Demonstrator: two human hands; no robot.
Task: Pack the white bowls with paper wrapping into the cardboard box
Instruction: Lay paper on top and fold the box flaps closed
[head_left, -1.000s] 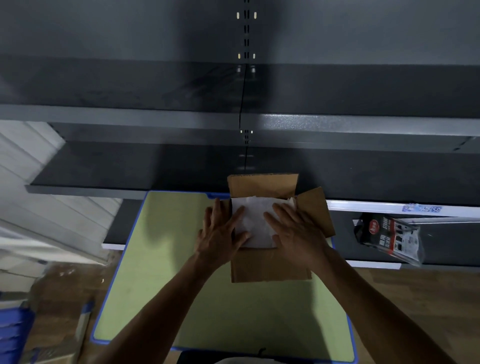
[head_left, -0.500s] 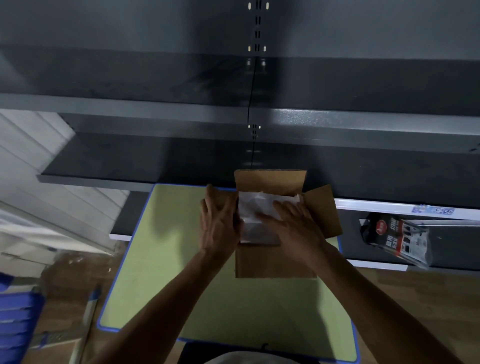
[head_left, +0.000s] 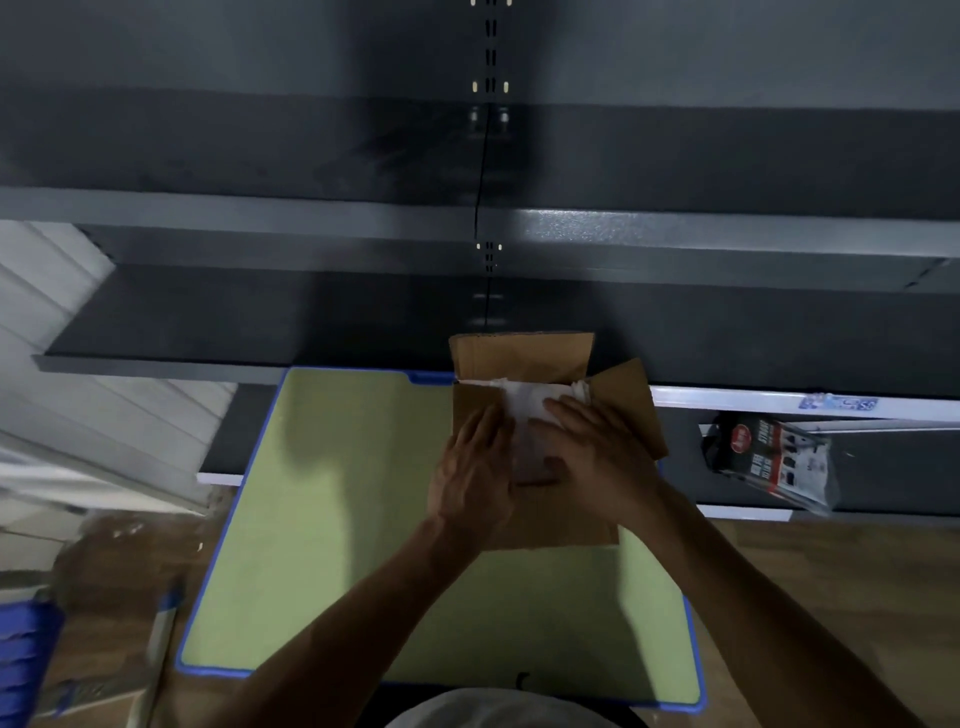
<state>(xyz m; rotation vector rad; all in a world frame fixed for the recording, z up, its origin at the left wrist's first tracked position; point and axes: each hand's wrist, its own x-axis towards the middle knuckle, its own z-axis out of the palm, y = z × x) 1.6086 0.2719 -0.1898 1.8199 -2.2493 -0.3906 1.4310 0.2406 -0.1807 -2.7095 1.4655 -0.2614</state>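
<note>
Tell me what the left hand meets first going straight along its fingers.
Likely the upright far flap of the cardboard box; the left hand lies on the left flap, fingers aimed there. Depth unclear.

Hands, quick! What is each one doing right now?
Left hand: open, flat on the cardboard box flap.
Right hand: open, pressing the paper wrapping.

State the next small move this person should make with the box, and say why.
Probably slide the right hand off the white paper and fold the right flap inward. The left hand presses the left flap down over the cardboard box, the paper sits inside, and the right flap splays outward.
</note>
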